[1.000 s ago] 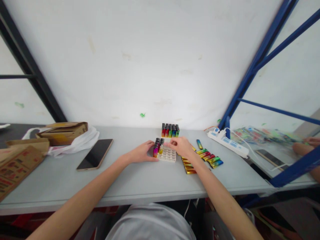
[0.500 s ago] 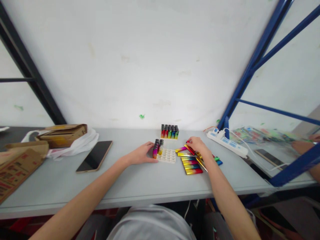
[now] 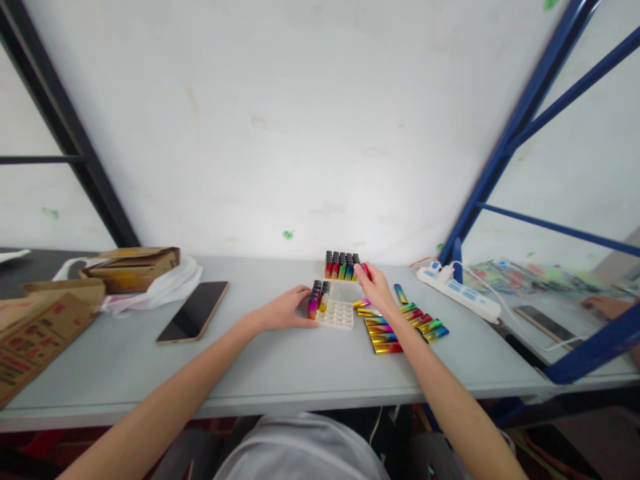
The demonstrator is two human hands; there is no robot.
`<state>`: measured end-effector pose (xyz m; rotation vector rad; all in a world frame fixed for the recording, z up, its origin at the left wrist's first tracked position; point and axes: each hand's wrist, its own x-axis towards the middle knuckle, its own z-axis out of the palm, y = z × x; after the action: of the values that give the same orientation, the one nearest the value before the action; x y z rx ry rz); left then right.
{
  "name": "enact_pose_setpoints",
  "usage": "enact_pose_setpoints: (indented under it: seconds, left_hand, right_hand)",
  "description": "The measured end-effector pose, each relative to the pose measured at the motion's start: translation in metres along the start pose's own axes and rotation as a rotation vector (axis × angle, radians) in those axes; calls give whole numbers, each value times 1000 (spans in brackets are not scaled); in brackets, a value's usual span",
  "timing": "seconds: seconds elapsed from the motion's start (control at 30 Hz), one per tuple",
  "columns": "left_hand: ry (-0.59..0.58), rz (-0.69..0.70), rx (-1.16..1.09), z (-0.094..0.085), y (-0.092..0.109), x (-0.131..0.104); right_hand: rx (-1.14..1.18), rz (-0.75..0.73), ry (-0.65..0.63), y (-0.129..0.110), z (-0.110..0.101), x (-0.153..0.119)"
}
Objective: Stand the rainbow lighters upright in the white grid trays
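Note:
A white holed tray (image 3: 337, 315) lies on the table, with several upright lighters (image 3: 313, 303) in purple and yellow at its left end. My left hand (image 3: 287, 309) curves round that left end, thumb at the front and fingers behind, gripping the tray. Above the right side of the tray, my right hand (image 3: 376, 288) pinches a red lighter (image 3: 367, 269), mostly hidden by the fingers. Loose shiny lighters (image 3: 385, 337) in many colours lie in rows under and beside my right forearm. Behind stands a full block of upright lighters (image 3: 341, 267) with black tops.
A phone (image 3: 194, 312) lies at the left, near open cardboard boxes (image 3: 133, 270) and a white plastic bag (image 3: 170, 293). On the right are a power strip (image 3: 459, 291) with a cable and a blue metal frame (image 3: 493, 157). Another person's hand (image 3: 607, 308) shows at the far right.
My right hand has moved up and left from the loose lighters, carrying a red lighter towards the rear block. My left hand stays at the tray.

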<state>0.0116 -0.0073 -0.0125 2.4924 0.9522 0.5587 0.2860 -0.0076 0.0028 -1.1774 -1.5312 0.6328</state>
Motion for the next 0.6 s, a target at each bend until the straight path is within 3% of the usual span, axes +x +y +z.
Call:
enact_pose_setpoints:
  seconds: [0.33,0.6]
  left_hand:
    - [10,-8,-6,-1,1,0]
    - [-2,-9,6,-1,3,0]
  right_hand:
    - [-204,-134,95,-17,17,-18]
    - [-225,-153,83,-17,20,-20]
